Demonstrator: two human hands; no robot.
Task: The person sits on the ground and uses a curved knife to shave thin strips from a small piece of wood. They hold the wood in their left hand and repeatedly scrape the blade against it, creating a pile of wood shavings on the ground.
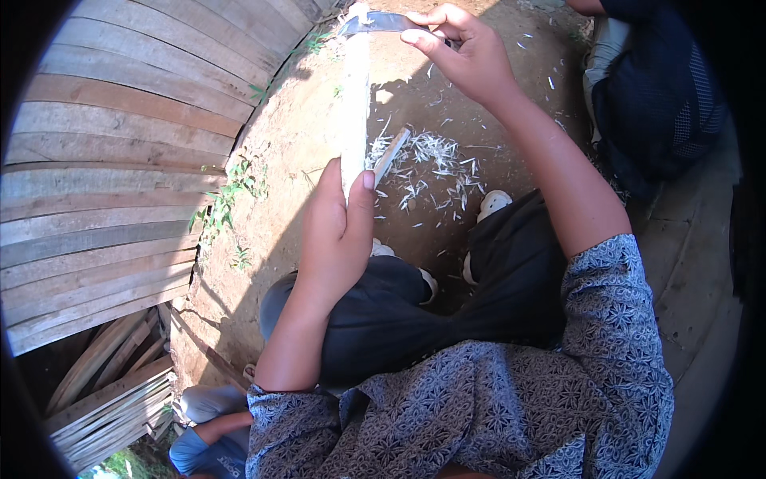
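Note:
My left hand (339,227) is closed round the near end of a long pale wooden stick (355,112), its thumb lying along the wood. The stick points away from me, brightly sunlit. Across its far end lies a dark, slightly curved metal blade (381,23). My right hand (467,52) pinches the blade's right end between thumb and fingers, apart from the stick. Just beyond my left thumb a shorter piece of wood (392,153) slants to the right; whether my left hand touches it I cannot tell.
Pale wood shavings (431,152) litter the dirt ground (311,176) ahead of my feet. A plank wall (120,136) runs along the left, with stacked wood (112,359) below it. One person (654,96) sits at the far right, another (211,439) at the lower left.

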